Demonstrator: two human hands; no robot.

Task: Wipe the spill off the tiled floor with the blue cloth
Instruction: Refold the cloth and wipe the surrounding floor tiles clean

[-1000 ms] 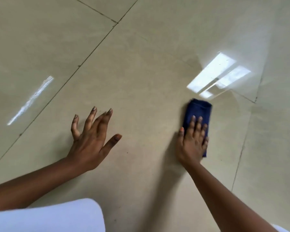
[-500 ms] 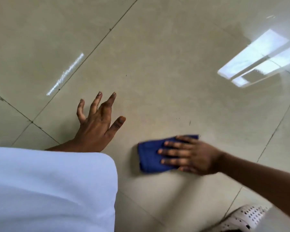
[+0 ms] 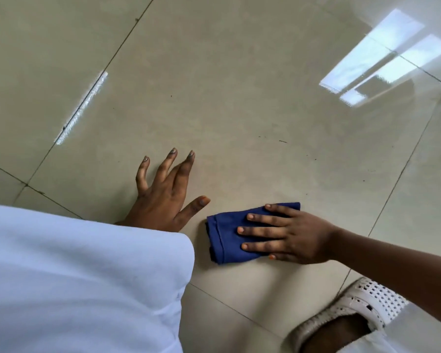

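A folded blue cloth (image 3: 225, 238) lies flat on the glossy beige tiled floor (image 3: 239, 98). My right hand (image 3: 288, 235) presses down on it from the right, fingers spread across the cloth and pointing left. My left hand (image 3: 167, 197) rests flat on the floor just left of the cloth, fingers apart, holding nothing; its thumb tip comes close to the cloth's upper left corner. No wet spill shows clearly; only a few dark specks (image 3: 282, 141) lie on the tile beyond the cloth.
White clothing (image 3: 74, 281) covers the lower left and hides my left wrist. A white perforated shoe (image 3: 354, 309) stands at the lower right. Grout lines cross the floor, and a bright window reflection (image 3: 385, 59) lies at the upper right.
My right hand has swept the cloth from far ahead toward me and leftward, turning it sideways. Over the last half second it has barely shifted. My left hand stays planted.
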